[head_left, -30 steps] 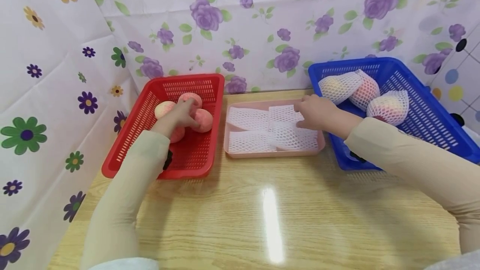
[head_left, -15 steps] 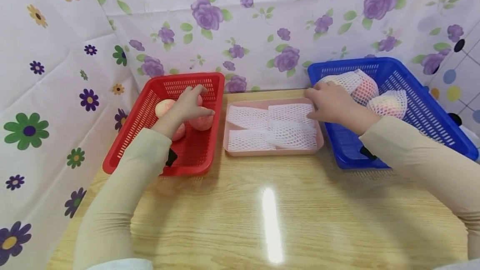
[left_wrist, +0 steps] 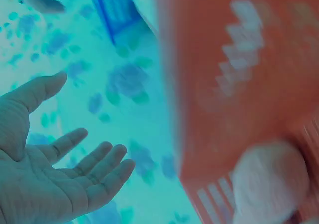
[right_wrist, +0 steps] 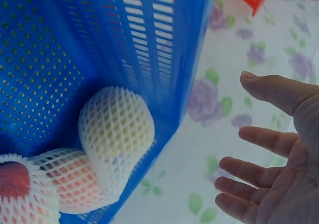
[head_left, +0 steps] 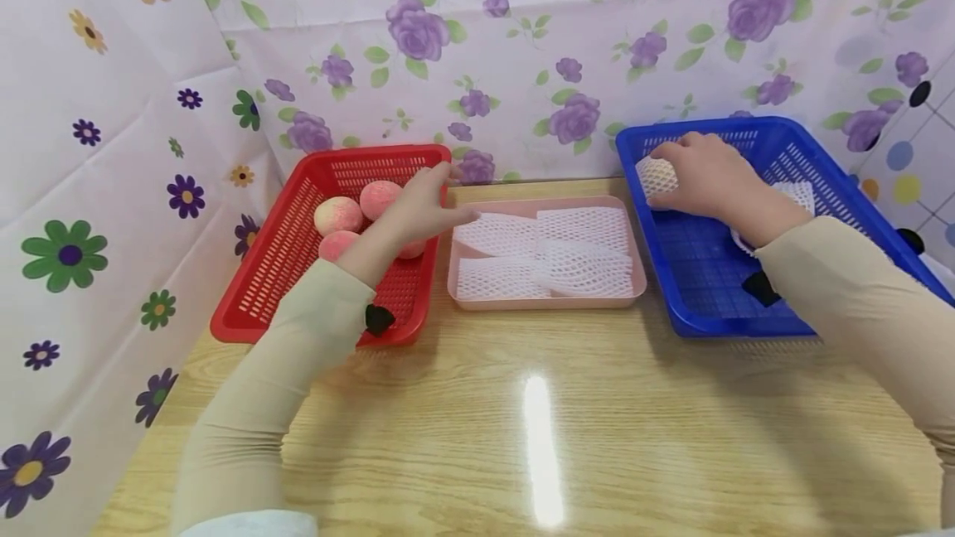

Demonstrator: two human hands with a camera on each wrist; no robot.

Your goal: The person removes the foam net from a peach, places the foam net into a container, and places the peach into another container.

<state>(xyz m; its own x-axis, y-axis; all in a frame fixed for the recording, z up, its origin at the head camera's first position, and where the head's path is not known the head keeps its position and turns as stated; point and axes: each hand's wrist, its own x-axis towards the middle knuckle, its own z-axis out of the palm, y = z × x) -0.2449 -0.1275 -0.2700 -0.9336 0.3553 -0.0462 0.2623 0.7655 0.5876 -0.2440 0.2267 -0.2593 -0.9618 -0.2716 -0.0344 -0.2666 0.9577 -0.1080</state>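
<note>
My left hand [head_left: 418, 210] is over the right rim of the red basket [head_left: 239, 330], thumb toward the pink tray. Its fingers are spread and hold nothing, as the left wrist view shows. Several pink and cream peaches [head_left: 338, 215] lie in that basket, one partly behind the hand. Over the blue basket [head_left: 690, 263] is my right hand [head_left: 705, 176], fingers apart and bare of any object in the right wrist view. Nearest to it is a pale fruit in white foam net [right_wrist: 117, 127]. Two more netted fruits, one reddish [right_wrist: 77, 179], lie beside it, partly hidden from the head view.
Between the baskets stands a shallow pink tray [head_left: 477, 304] with several flat white foam net sleeves [head_left: 582, 226]. All stand on a light wooden table [head_left: 448, 421]. A flowered cloth [head_left: 515, 114] hangs close behind them. Black wrist gear [head_left: 379, 319] shows under the left wrist.
My left hand has moved right, from among the peaches to the red basket's right rim. My right hand has moved right, from the tray's edge to over the blue basket.
</note>
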